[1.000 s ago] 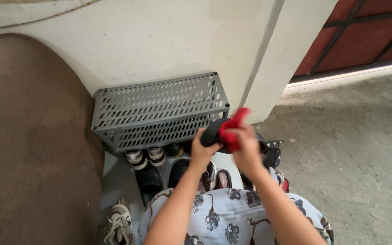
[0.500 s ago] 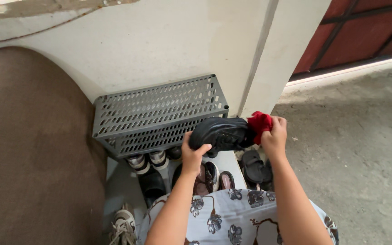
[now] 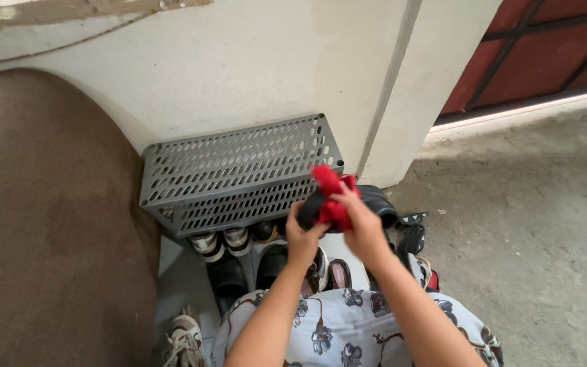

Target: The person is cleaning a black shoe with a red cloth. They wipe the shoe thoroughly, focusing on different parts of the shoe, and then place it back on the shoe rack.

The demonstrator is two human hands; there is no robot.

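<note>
While I look down through the head camera, my left hand [image 3: 301, 231] is clamped around one end of a black shoe [image 3: 368, 201], holding it up in the air just in front of a grey perforated metal shoe rack [image 3: 232, 173]. My right hand [image 3: 361, 221] is closed on a bunched red cloth [image 3: 331, 197], pressed against the top of the shoe between my two hands. Under the rack's top shelf and on the floor below sit several pairs of shoes [image 3: 225, 239], and a laced sneaker [image 3: 183, 340] lies at the lower left. A pale wall [image 3: 239, 75] stands behind the rack, with rough concrete floor [image 3: 531, 224] to the right.
</note>
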